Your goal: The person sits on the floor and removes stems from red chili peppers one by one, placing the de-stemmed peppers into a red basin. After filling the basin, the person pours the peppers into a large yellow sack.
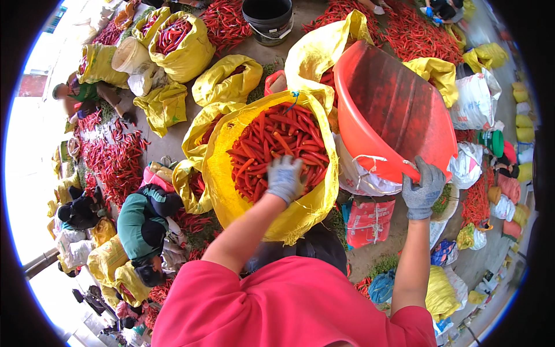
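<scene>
Straight ahead, a yellow woven sack (pixel 221 173) stands with its mouth wide, filled with red chili peppers (pixel 264 139). My left hand (pixel 282 180), in a grey knit glove, rests on the peppers with its fingers spread; its fingertips are slightly blurred. To the right, a red plastic basin (pixel 373 143) is tilted on its side, its stained inner face (pixel 399 99) bare of peppers. My right hand (pixel 421 191), also gloved, grips the basin's near rim. A blue tie (pixel 295 94) is on the sack's far edge.
More yellow sacks (pixel 227 80) stand beyond and to the left. A black bucket (pixel 269 26) is at the back. Loose pepper heaps (pixel 115 160) cover the floor. At left a person in green (pixel 141 221) bends low. A red packed bag (pixel 369 222) lies below the basin.
</scene>
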Motion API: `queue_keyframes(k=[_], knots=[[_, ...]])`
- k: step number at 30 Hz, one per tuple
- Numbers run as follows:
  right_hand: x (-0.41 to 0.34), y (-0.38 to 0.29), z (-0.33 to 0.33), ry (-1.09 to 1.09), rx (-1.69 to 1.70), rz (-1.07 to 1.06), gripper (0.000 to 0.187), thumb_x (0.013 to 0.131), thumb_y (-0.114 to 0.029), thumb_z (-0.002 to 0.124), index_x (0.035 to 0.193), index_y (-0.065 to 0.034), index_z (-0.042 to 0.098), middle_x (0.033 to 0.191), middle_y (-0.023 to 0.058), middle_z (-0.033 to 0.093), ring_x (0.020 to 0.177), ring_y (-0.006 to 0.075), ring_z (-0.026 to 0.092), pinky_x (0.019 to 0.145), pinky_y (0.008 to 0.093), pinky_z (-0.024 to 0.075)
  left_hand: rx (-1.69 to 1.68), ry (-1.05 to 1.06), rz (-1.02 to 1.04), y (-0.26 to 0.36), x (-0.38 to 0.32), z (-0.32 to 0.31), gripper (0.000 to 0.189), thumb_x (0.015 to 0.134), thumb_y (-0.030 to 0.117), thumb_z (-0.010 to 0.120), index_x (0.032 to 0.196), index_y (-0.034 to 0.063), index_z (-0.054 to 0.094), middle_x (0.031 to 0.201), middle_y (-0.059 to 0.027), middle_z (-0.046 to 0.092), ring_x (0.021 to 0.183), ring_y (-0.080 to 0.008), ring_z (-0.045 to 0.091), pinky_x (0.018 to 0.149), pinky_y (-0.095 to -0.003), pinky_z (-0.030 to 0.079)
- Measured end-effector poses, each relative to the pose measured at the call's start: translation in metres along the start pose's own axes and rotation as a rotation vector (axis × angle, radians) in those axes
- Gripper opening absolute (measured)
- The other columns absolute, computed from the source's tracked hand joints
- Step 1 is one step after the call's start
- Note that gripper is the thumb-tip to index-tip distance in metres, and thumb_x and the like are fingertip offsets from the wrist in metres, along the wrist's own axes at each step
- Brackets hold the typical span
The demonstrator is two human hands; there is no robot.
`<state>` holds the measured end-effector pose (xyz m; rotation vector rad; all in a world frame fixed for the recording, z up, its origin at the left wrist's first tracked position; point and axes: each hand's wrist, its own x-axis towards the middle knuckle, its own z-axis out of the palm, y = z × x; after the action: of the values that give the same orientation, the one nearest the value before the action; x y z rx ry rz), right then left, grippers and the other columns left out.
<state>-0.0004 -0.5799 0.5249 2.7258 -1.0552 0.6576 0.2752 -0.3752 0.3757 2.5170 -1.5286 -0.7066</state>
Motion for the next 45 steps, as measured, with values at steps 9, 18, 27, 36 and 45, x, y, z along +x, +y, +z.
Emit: queue_keyframes(k=[9,18,27,36,45], knots=[[0.001,-0.001,0.002,0.003,-0.012,0.006,0.047,0.069,-0.026,0.075,0.111,-0.0081,0.07,0.089,0.0095,0.066,0.086,0.0313,0.063,0.083,0.046,0.0469,0.469,-0.39,-0.308,-0.099,0.052,-0.06,0.07,0.075,0.038,0.076,0.14,0.0256,0.053,0.14,-0.0131,0.048,0.129,-0.0372,0.047,0.097,-0.059,0.045],[0.002,-0.007,0.003,-0.006,-0.05,0.006,0.048,0.07,-0.028,0.078,0.113,-0.0081,0.069,0.09,0.0101,0.066,0.087,0.0315,0.064,0.082,0.0465,0.047,0.303,-0.446,-0.203,-0.037,0.076,-0.035,0.084,0.086,0.032,0.064,0.159,0.0347,0.024,0.169,-0.0098,0.006,0.153,-0.0438,0.007,0.11,-0.0779,0.017],[0.022,-0.007,-0.003,-0.257,0.015,0.08,0.044,0.075,-0.038,0.08,0.107,-0.01,0.069,0.095,0.0105,0.068,0.09,0.033,0.066,0.08,0.0465,0.0494,0.067,-0.69,-0.288,0.001,-0.026,-0.012,0.087,0.079,0.048,0.073,0.152,0.0175,0.038,0.156,-0.0218,0.03,0.139,-0.0472,0.037,0.107,-0.0566,0.043],[0.033,0.004,-0.012,-0.53,0.093,0.09,0.045,0.075,-0.036,0.079,0.109,-0.0091,0.067,0.1,0.0168,0.07,0.093,0.0372,0.068,0.079,0.0474,0.0536,-0.566,0.491,-0.094,0.032,-0.154,-0.054,0.047,0.087,0.032,0.073,0.124,0.0039,0.063,0.127,-0.0191,0.062,0.113,-0.0362,0.063,0.095,-0.0428,0.052],[0.053,0.037,-0.024,-0.465,0.261,0.104,0.038,0.078,-0.025,0.08,0.108,-0.0043,0.069,0.091,0.018,0.072,0.083,0.032,0.07,0.074,0.0418,0.0543,-0.865,0.444,-0.48,0.043,-0.279,-0.027,0.036,0.089,0.022,0.074,0.118,0.001,0.066,0.11,-0.0131,0.069,0.101,-0.0205,0.069,0.088,-0.0322,0.054]])
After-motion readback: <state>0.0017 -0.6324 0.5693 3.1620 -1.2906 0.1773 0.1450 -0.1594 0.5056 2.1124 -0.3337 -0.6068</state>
